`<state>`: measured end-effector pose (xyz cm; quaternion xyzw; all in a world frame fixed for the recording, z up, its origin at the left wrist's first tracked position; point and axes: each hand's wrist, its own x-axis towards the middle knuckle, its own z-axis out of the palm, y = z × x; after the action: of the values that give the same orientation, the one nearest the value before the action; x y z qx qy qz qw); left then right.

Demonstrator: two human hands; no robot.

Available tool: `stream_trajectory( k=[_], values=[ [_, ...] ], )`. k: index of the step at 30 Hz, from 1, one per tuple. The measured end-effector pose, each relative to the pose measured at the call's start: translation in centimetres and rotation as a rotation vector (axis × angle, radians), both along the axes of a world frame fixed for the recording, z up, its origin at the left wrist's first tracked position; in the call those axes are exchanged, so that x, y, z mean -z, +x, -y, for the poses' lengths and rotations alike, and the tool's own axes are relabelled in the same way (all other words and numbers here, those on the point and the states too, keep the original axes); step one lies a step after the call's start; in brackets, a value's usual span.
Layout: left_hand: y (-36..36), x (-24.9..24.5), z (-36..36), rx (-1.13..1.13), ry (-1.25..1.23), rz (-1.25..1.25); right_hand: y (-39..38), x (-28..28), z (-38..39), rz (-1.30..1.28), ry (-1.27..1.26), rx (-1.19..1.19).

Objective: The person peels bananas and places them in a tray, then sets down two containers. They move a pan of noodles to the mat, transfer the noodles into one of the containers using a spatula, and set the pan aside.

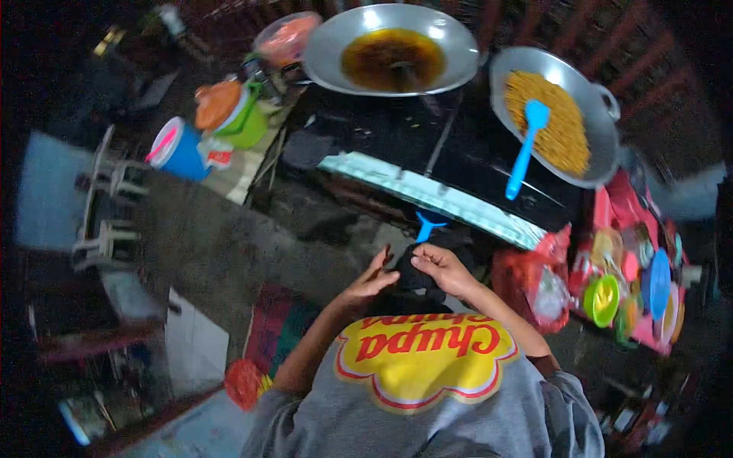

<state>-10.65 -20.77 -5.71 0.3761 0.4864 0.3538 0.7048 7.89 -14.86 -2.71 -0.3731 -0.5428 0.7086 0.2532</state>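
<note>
My left hand [372,279] is in front of my body, its thumb and fingers apart with nothing visible between them. Close beside it, my right hand [443,269] has thumb and fingers pressed together; whatever it may hold is too dark to make out. A dark patch lies beneath and between the hands. Just beyond the right hand is a blue plastic piece [429,223], partly hidden. Farther off, a wide metal wok [321,57] holds brown oil or liquid. Right of it, a second wok [603,141] contains golden-brown crumbly food, with a blue spatula [522,160] resting across its edge.
A dark stovetop [366,126] has a foil-like strip [435,195] along its front edge. Blue [183,153] and green [246,126] containers stand left. At right are a red plastic bag [523,282] and several colourful bowls. White plastic chairs [107,240] stand far left.
</note>
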Motion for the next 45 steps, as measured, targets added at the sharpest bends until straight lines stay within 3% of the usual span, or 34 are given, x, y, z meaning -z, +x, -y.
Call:
stream_trajectory(
  k=[4, 6, 7, 8, 10, 11, 12, 14, 15, 17, 18, 20, 22, 27, 28, 29, 30, 31, 32, 33, 34, 35, 38, 40, 41, 42, 43, 45],
  values=[
    [-1.7, -4.8, 1.6, -0.083, -0.011, -0.057, -4.5, -2.1, -2.0, -0.178, -0.067, -0.279],
    [-3.5, -8.6, 1.7, -0.242, -0.389, 0.024, -7.4, -2.2, -4.5, 0.16, 0.086, -0.397],
    [-4.3, -6.4, 2.8, -0.447, -0.453, -0.193, -9.3, -2.3, -6.1, 0.305, 0.155, -0.449],
    [-5.7, -4.6, 3.8, -0.455, -0.447, -0.191, -11.3, -2.0, -7.4, 0.336, 0.476, -0.398],
    [-9.2, -3.7, 4.2, -0.511, -0.37, -0.273, -16.3, 1.7, -10.5, 0.383, 0.83, -0.246],
    [-10.9, -3.2, 4.2, -0.516, -0.354, -0.27, -18.9, 2.7, -12.3, 0.576, 0.872, -0.328],
    [-12.1, -2.8, 5.0, -0.573, -0.383, -0.283, -21.2, 3.6, -13.2, 0.58, 0.872, -0.335],
    [-14.4, -2.0, 5.8, -0.687, -0.428, -0.309, -25.3, 5.1, -15.7, 0.737, 1.454, -0.189],
    [-15.5, -2.0, 6.0, -0.687, -0.421, -0.306, -26.7, 6.7, -16.8, 0.74, 1.461, -0.187],
    [-17.4, -2.3, 6.0, -0.871, -0.324, 0.157, -28.8, 9.4, -19.0, 1.004, 1.726, -0.191],
    [-18.0, -2.6, 5.9, -0.85, -0.327, 0.158, -29.2, 8.6, -19.3, 1.025, 1.716, -0.181],
    [-18.8, -3.3, 5.4, -1.074, -0.371, 0.249, -29.0, 5.0, -19.4, 0.773, 1.557, 0.005],
    [-19.3, -3.1, 4.7, -0.978, -0.411, 0.345, -27.5, 1.9, -18.8, 0.472, 1.323, 0.239],
    [-19.2, -1.0, 2.7, -0.694, -0.474, 0.4, -17.0, -10.4, -14.0, 0.194, 0.622, 0.316],
    [-19.1, -0.8, 1.9, -0.661, -0.478, 0.403, -13.6, -12.8, -13.1, 0.156, 0.784, 0.321],
    [-18.9, -0.8, 0.9, -0.621, -0.501, 0.375, -10.3, -12.8, -12.3, -0.042, 0.672, 0.383],
    [-18.7, -1.0, -0.1, -0.585, -0.523, 0.346, -7.7, -15.0, -11.0, -0.439, 0.56, 0.325],
    [-18.3, -1.3, -1.1, -0.564, -0.521, 0.341, -5.4, -14.7, -9.3, -0.537, 0.447, 0.397],
    [-17.7, -1.9, -2.2, -0.508, -0.499, 0.321, -4.1, -14.6, -6.6, -0.766, 0.084, 0.433],
    [-16.9, -2.6, -3.5, -0.455, -0.473, 0.302, -1.4, -13.9, -4.1, -0.593, -0.161, 0.536],
    [-16.0, -3.5, -4.6, -0.406, -0.448, 0.283, 0.6, -10.7, -2.2, -0.746, -0.327, 0.567],
    [-14.9, -4.6, -5.5, -0.36, -0.427, 0.261, 1.1, -12.0, -1.4, -0.445, -0.263, 0.666],
    [-10.1, -9.1, -7.6, -0.248, -0.362, 0.217, 10.1, -10.5, 0.5, -0.241, 0.087, 0.887],
    [-5.4, -12.1, -9.4, -0.175, -0.256, 0.38, 18.1, -10.8, -0.5, -0.127, 0.35, 1.042],
    [-2.2, -14.2, -10.5, -0.359, -0.529, 0.397, 21.9, -11.2, -1.6, -0.097, 0.436, 1.096],
    [-0.7, -15.0, -11.1, -0.363, -0.524, 0.399, 24.8, -12.6, -3.7, -0.088, 0.475, 1.131],
    [0.5, -15.4, -11.7, -0.187, -0.693, 1.004, 27.8, -13.9, -5.8, -0.078, 0.514, 1.167],
    [3.4, -15.4, -12.8, 0.015, -0.82, 1.613, 33.7, -15.6, -10.9, -0.284, 0.311, 1.206]
  ],
)
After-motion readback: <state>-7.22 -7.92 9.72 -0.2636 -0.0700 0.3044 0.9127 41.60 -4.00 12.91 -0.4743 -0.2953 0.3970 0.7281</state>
